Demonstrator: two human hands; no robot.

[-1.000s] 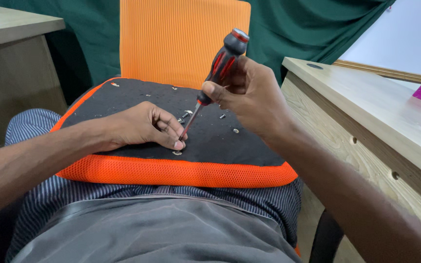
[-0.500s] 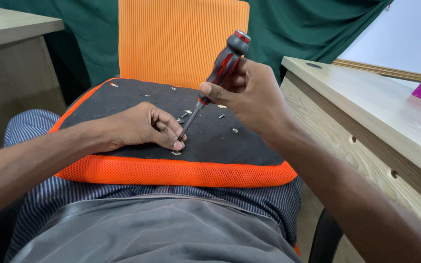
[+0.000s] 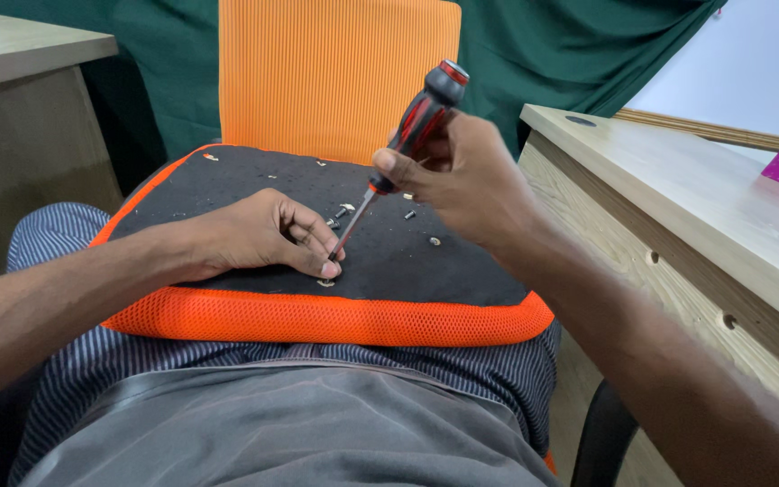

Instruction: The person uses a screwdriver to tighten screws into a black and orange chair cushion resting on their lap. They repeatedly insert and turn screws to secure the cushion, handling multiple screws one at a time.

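A person's right hand (image 3: pixel 471 180) grips a red-and-black-handled screwdriver (image 3: pixel 407 135), tilted, its tip down at 7 o'clock beside the left hand (image 3: pixel 259 236), which rests knuckles up, fingers curled, index fingertip (image 3: pixel 329 268) pressed to an orange-rimmed black seat cushion (image 3: pixel 317 316) across the lap. About six small metal screws (image 3: pixel 409 215) lie loose at the shaft's 3 o'clock; one orange mesh backrest (image 3: pixel 335 72) stands at 12.

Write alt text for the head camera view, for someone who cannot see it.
A person's right hand holds a red-and-black screwdriver tilted, its tip down by the left hand, which rests on the black underside of an orange seat cushion lying across their lap. Loose screws lie scattered on the black surface; a wooden desk stands to the right.
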